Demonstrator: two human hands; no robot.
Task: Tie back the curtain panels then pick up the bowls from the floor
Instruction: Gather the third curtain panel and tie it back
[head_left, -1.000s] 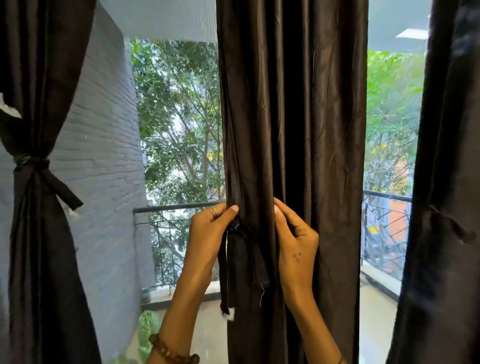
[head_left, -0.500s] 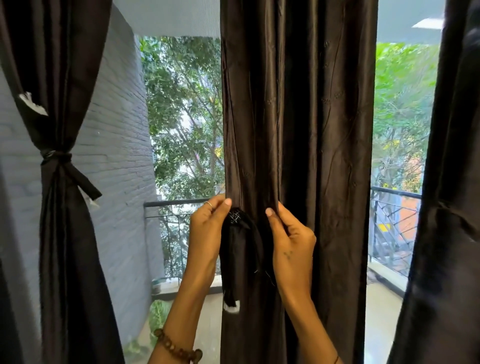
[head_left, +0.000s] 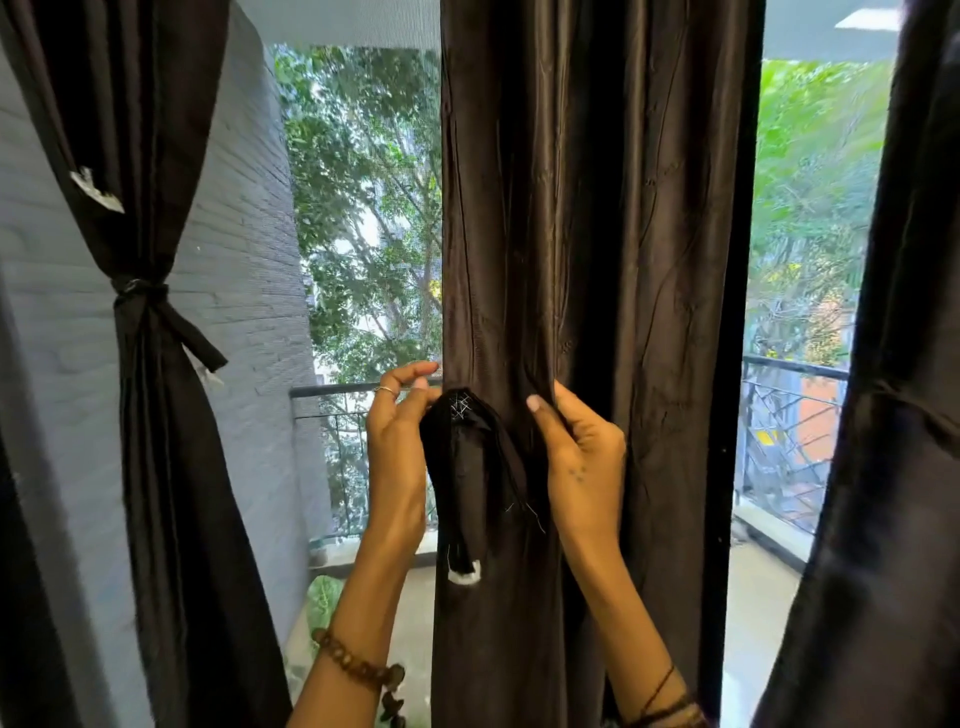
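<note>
Left hand (head_left: 397, 441) raised at the left edge of the middle curtain (head_left: 597, 260), fingers curled, thumb and fingertips pinching the stitched top of the tie strap (head_left: 465, 467). Right hand (head_left: 579, 452) just right of the strap, thumb and fingers pinching a fold of the same curtain. Strap hanging straight down between both hands, white tag (head_left: 465, 577) at its lower end, loose threads trailing off its right side. Bead bracelet (head_left: 358, 667) on the left wrist, dark cords on the right wrist. Middle curtain hanging loose and full-length, not gathered. Left curtain (head_left: 156, 467) already cinched with a knotted tie (head_left: 143, 293), beside the grey brick wall (head_left: 249, 286). Third curtain (head_left: 883, 415) at far right. Railing (head_left: 353, 388) and trees (head_left: 363, 208) behind. No bowls in view.
</note>
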